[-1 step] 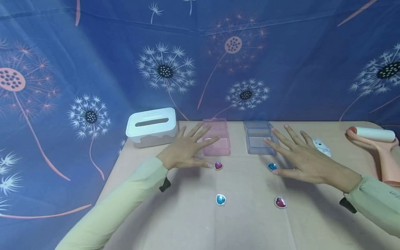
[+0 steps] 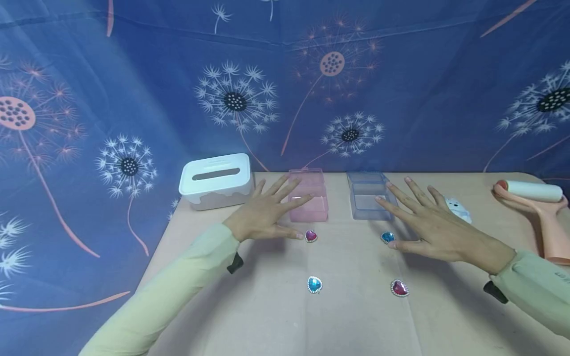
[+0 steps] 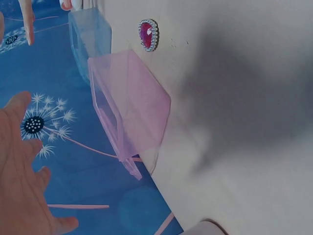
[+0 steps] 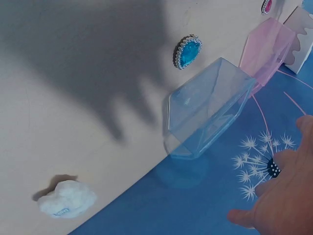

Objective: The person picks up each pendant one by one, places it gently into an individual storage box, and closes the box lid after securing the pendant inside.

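Note:
My left hand [image 2: 262, 212] hovers above the table with fingers spread, holding nothing, its fingertips overlapping the pink clear box [image 2: 308, 207] in the head view. My right hand [image 2: 432, 225] is likewise spread over the table, beside the blue clear box [image 2: 373, 205]. Both boxes have their lids raised at the back. A pink heart gem [image 2: 310, 236] with a beaded rim lies by my left thumb, and a blue heart gem [image 2: 387, 238] by my right thumb. Closer to me lie another blue heart gem [image 2: 314, 285] and another pink heart gem [image 2: 400, 288].
A white tissue box [image 2: 215, 183] stands at the back left. To the right of my right hand sits a small white figure [image 2: 458, 210]. An orange-handled lint roller [image 2: 534, 198] is at the far right. Behind the table hangs a blue dandelion-print cloth [image 2: 276, 89].

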`<state>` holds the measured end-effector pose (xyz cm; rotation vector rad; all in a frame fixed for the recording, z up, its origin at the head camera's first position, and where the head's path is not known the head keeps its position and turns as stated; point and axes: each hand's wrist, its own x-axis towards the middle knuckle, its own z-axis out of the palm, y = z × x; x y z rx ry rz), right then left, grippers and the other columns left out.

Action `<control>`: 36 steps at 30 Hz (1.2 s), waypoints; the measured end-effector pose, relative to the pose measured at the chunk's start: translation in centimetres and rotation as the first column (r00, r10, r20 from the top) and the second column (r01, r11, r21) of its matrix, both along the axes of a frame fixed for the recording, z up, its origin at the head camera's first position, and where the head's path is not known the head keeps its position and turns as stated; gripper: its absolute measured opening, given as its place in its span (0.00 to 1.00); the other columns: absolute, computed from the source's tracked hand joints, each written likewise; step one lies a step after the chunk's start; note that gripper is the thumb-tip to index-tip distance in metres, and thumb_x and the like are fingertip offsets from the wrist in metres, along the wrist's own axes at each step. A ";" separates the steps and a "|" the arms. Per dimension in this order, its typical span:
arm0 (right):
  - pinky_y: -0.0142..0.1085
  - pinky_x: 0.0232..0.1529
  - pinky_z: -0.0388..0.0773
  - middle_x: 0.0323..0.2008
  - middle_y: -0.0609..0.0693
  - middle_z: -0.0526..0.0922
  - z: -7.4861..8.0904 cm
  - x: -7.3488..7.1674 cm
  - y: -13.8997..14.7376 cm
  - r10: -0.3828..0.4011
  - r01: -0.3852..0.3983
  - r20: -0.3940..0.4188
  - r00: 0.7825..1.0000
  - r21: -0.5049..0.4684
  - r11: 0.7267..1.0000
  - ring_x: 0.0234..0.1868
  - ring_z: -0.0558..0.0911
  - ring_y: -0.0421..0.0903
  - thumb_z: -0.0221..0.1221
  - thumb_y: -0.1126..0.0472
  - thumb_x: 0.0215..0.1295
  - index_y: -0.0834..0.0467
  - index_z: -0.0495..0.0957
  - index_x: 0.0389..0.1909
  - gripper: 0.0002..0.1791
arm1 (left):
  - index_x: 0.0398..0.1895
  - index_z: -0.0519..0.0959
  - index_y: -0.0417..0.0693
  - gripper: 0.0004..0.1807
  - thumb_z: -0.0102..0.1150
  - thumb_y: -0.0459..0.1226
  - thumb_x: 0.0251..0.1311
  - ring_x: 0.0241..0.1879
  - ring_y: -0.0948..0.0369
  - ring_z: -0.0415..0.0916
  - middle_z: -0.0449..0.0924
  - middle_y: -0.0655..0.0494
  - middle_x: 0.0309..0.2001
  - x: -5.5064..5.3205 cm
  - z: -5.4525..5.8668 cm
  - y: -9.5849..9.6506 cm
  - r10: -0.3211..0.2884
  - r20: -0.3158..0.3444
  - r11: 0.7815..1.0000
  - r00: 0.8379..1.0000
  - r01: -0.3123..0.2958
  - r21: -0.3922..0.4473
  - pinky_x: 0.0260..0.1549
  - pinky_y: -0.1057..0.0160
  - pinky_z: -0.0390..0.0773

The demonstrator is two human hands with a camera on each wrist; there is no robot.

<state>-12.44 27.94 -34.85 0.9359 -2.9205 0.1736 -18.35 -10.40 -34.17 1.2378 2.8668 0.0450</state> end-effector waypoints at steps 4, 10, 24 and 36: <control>0.70 0.68 0.28 0.78 0.49 0.35 0.0 0.1 0.0 -0.005 0.005 0.006 1.000 -0.002 1.000 0.77 0.28 0.54 0.59 0.37 0.60 0.42 0.46 0.76 0.48 | 0.75 0.40 0.78 0.48 0.43 0.75 0.52 0.77 0.54 0.25 0.28 0.60 0.79 0.1 -0.1 0.0 -0.001 0.009 1.000 1.000 0.001 0.008 0.68 0.29 0.37; 0.69 0.69 0.29 0.78 0.49 0.35 0.2 0.4 0.3 -0.028 0.029 0.021 0.999 -0.029 0.999 0.77 0.29 0.54 0.60 0.38 0.60 0.42 0.45 0.77 0.49 | 0.75 0.40 0.78 0.49 0.45 0.74 0.52 0.77 0.54 0.24 0.27 0.60 0.79 0.1 -0.2 0.2 -0.003 0.014 1.000 1.000 0.002 0.027 0.68 0.29 0.36; 0.64 0.72 0.33 0.78 0.52 0.36 -0.4 1.0 1.5 -0.074 0.083 0.073 0.995 -0.130 0.988 0.78 0.31 0.54 0.61 0.44 0.61 0.46 0.43 0.77 0.50 | 0.75 0.42 0.78 0.49 0.49 0.72 0.52 0.77 0.56 0.23 0.27 0.60 0.79 0.8 -0.6 1.1 -0.037 0.104 0.995 0.994 0.027 0.100 0.71 0.34 0.41; 0.63 0.53 0.72 0.72 0.68 0.56 -2.6 -1.7 2.3 -0.196 0.247 0.166 0.966 -0.389 0.888 0.56 0.74 0.73 0.63 0.52 0.63 0.54 0.45 0.77 0.48 | 0.62 0.73 0.49 0.25 0.60 0.39 0.60 0.70 0.54 0.60 0.62 0.47 0.70 1.8 -1.3 6.2 -0.206 0.084 0.940 0.975 0.173 0.294 0.69 0.59 0.64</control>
